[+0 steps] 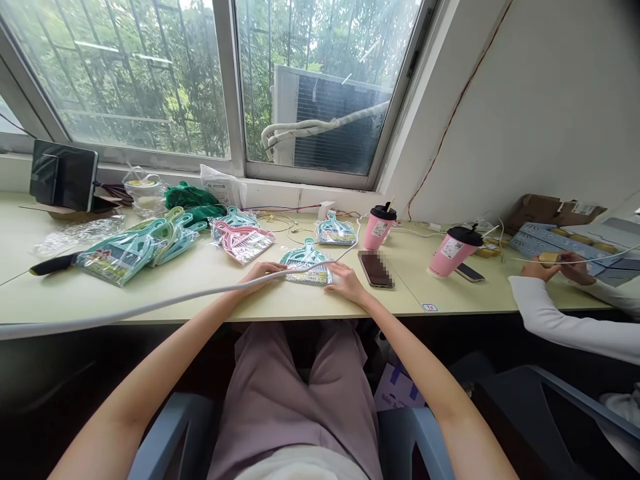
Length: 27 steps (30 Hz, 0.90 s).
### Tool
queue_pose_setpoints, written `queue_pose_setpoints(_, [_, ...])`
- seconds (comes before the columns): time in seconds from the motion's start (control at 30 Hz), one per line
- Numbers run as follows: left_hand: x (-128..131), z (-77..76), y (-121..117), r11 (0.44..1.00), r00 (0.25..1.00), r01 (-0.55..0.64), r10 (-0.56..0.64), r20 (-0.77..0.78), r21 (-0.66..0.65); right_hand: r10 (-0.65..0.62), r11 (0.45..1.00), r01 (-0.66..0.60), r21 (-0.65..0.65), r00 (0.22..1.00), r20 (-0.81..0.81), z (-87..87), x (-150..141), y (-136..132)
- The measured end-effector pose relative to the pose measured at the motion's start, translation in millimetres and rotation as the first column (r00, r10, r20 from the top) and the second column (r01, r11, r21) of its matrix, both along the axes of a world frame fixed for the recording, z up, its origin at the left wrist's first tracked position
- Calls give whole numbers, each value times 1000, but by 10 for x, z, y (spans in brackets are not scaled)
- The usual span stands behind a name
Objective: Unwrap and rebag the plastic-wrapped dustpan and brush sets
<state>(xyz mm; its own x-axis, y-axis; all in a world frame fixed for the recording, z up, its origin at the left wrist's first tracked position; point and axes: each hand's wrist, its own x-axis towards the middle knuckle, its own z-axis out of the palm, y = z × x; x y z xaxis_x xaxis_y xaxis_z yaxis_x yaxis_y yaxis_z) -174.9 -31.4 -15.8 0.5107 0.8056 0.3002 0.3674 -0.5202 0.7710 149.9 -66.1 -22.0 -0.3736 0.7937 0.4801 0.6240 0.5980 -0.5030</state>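
Observation:
A teal plastic item in a clear packet (306, 261) lies on the pale table (200, 287) straight ahead of me. My left hand (261, 273) rests at its left edge, fingers curled onto the packet. My right hand (347, 280) lies at its right edge, fingers bent down on the packet. A white cable (150, 305) crosses over my left hand and the packet. A dark phone (375, 269) lies just right of my right hand.
More teal and pink packets (150, 243) are piled at the left and back. Two pink lidded cups (379, 227) (454, 250) stand to the right. Another person's white-sleeved arm (560, 320) works at far right beside a tray (565, 243). A tablet (63, 175) leans at the window.

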Motion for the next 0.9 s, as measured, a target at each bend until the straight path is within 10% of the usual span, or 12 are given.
queue_pose_setpoints(0.27, [106, 79, -50, 976, 978, -204, 206, -19, 71, -74, 993, 63, -104, 991, -107, -14, -73, 70])
queue_pose_setpoints(0.53, [382, 23, -66, 810, 814, -533, 570, -114, 243, -222, 965, 200, -171, 968, -119, 24, -163, 11])
queue_pose_setpoints(0.9, [357, 292, 254, 865, 877, -441, 356, -324, -242, -413, 847, 278, -453, 881, -230, -64, -116, 229])
